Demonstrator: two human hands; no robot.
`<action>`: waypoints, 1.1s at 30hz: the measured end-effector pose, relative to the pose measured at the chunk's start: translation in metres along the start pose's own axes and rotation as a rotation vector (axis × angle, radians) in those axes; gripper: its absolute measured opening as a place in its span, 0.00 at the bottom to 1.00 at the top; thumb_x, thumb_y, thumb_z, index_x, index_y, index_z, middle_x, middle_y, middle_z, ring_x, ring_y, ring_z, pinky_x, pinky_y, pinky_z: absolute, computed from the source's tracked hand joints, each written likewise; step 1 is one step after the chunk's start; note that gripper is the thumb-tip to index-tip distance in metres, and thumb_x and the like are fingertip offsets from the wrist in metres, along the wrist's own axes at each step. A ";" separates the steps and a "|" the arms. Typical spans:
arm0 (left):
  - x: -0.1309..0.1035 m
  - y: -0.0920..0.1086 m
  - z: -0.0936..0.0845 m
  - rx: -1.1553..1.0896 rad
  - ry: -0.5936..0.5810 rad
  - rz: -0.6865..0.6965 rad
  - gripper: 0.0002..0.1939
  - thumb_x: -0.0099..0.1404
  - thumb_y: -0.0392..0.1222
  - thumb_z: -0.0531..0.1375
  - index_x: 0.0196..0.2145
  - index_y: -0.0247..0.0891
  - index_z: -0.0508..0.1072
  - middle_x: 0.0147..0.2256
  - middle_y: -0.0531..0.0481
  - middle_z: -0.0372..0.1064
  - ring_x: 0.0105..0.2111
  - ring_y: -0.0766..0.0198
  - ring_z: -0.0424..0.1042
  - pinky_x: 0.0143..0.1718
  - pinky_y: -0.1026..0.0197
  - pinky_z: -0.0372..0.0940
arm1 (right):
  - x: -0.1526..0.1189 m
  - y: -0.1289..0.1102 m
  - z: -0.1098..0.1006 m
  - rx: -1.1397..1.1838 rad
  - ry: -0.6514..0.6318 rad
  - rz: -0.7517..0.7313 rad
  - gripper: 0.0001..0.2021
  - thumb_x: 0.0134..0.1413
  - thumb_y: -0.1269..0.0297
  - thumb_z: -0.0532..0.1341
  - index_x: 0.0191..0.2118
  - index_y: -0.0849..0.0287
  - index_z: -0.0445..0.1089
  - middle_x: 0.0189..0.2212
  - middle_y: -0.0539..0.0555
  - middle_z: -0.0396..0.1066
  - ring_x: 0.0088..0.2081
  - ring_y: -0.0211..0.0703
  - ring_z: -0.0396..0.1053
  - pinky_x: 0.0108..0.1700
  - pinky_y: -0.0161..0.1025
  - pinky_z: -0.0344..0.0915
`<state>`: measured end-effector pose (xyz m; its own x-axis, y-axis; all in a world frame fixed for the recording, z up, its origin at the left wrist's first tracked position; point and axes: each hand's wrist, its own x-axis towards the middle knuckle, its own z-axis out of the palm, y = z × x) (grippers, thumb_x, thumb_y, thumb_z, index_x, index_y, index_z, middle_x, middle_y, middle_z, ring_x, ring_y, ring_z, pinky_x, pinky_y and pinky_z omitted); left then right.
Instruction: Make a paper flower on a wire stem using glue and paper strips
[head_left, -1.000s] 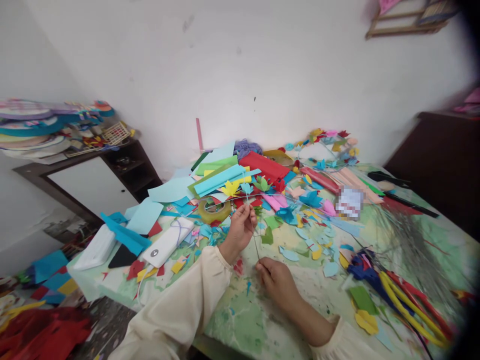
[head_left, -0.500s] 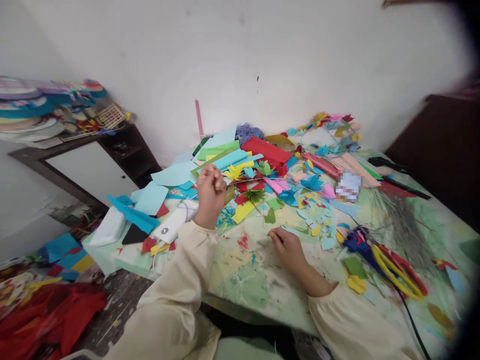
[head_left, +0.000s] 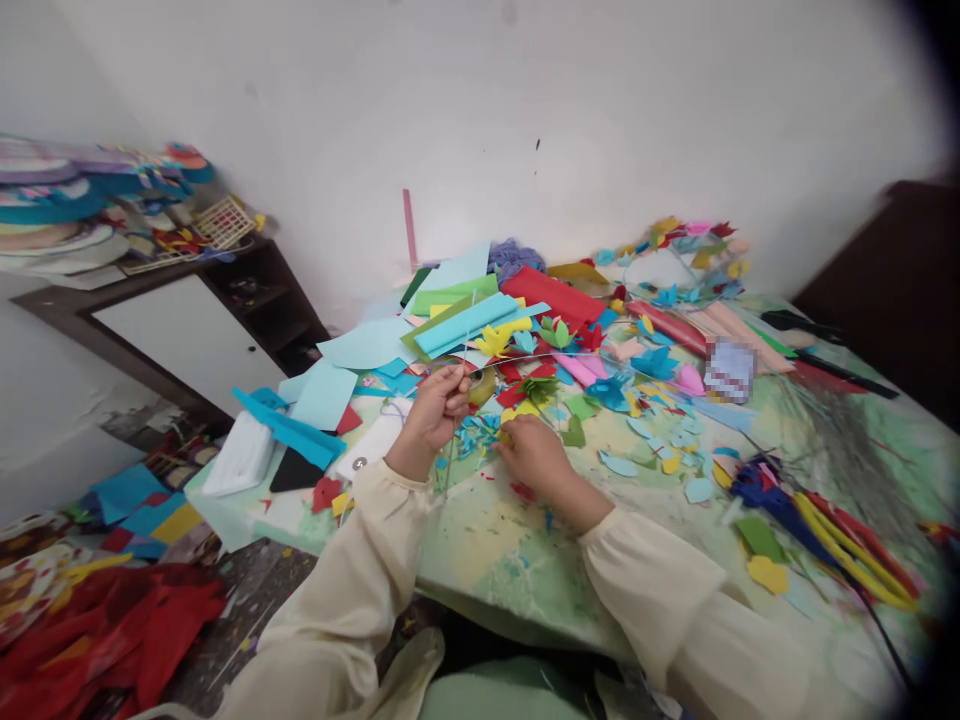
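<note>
My left hand [head_left: 442,408] is raised over the table, its fingers pinched on a thin wire [head_left: 525,358] that runs off to the right above the paper pieces. My right hand [head_left: 529,450] is closed low over the table, beside small blue paper pieces [head_left: 476,436]; its fingertips are too small to show what they hold, if anything. Just beyond the hands lie a yellow paper flower [head_left: 493,341], a green paper flower [head_left: 555,333] and rolled blue paper [head_left: 461,325].
Yellow-handled pliers [head_left: 851,550] and a bundle of thin wires [head_left: 847,450] lie at the right. A white power strip [head_left: 367,450] sits left of my left hand. Red paper rolls [head_left: 555,300] are at the back, and a low cabinet [head_left: 180,340] stands at the left.
My right hand has moved left and away from me, close to my left hand. My left hand is a little lower. The view has shifted slightly.
</note>
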<state>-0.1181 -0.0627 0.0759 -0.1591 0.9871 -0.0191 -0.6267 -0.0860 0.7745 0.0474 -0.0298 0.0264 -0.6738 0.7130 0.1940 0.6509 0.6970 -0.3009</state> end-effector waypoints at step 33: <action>-0.012 -0.133 0.087 0.366 -0.199 -0.364 0.15 0.48 0.43 0.66 0.30 0.34 0.66 0.23 0.56 0.62 0.13 0.79 0.47 0.14 0.68 0.38 | -0.077 0.093 -0.023 1.395 0.484 0.446 0.10 0.43 0.57 0.62 0.26 0.59 0.65 0.21 0.48 0.64 0.22 0.35 0.59 0.27 0.34 0.58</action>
<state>0.0337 -0.0517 0.0285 0.1876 0.9538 -0.2346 -0.3028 0.2834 0.9100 0.1673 -0.0183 0.0048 -0.1660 0.9851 0.0450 -0.2576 0.0008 -0.9663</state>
